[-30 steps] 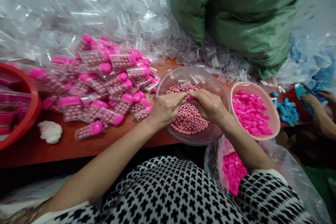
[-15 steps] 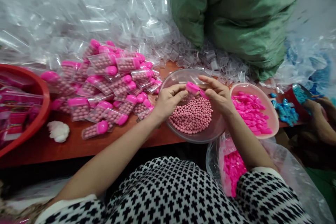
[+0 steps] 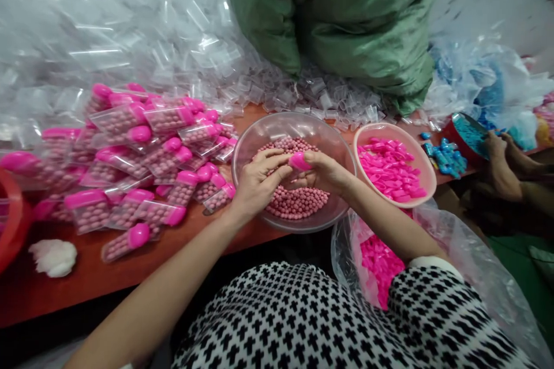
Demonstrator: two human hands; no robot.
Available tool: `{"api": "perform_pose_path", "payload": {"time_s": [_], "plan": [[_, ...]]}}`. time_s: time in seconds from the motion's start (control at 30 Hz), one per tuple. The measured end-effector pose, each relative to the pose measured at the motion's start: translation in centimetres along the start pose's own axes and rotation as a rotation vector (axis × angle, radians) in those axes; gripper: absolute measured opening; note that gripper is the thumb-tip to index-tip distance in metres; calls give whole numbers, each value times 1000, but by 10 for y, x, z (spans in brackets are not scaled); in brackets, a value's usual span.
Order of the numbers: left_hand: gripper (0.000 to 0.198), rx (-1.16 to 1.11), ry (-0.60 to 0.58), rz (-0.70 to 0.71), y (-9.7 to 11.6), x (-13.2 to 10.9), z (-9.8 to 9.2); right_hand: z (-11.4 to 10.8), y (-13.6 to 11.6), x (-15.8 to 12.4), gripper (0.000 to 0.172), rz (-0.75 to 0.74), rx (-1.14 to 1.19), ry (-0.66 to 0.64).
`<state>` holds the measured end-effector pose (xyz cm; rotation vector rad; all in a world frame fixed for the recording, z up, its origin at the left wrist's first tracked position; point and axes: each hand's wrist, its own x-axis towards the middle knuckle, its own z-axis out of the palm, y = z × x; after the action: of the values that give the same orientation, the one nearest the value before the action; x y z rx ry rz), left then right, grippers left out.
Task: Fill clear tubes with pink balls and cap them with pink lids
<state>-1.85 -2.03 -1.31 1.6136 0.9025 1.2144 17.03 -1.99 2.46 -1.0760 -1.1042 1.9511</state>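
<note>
I have the pink cap (image 3: 300,161) right above the clear bowl (image 3: 255,138), between the two hands. The right hand (image 3: 322,170) grips it with the thumb laid over the cap and the fingers curled below. The left hand (image 3: 259,181) meets it from the other side, thumb and fingers bent close together; I cannot tell what those fingers have hold of, nor whether a container hangs from the cap, since they hide it. Under the hands, pink beads (image 3: 298,204) cover the middle of the bowl.

Left of the bowl I see a heap of filled containers (image 3: 164,119), clear with pink tops, spread over the red table (image 3: 95,274). Farther left of the bowl lie a white wad (image 3: 54,258) and, cut off by the view, a red basin (image 3: 15,219). Clear plastic pieces (image 3: 322,95) are strewn behind the bowl, with a green sack (image 3: 372,40) above them. Just right of the bowl stands a pale pink tub (image 3: 428,184) of loose pink caps (image 3: 389,167). Well to the right of the bowl are blue capsules (image 3: 448,155) and a co-worker's hands (image 3: 496,144).
</note>
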Motion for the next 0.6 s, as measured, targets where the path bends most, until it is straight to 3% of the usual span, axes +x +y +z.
{"api": "perform_pose_path", "payload": {"time_s": [0.3,0.4,0.5,0.6], "plan": [[24,41,70,18,1,6,0,23,5,24,34,-104,139,162],[25,36,90,31,4,13,-4,25,-10,27,43,-31,67,104],[26,-28,135,51,10,27,-19,15,-38,20,55,-16,-69,60],[26,20,316,93,15,43,-55,-14,-56,6,57,-199,-273,216]]}}
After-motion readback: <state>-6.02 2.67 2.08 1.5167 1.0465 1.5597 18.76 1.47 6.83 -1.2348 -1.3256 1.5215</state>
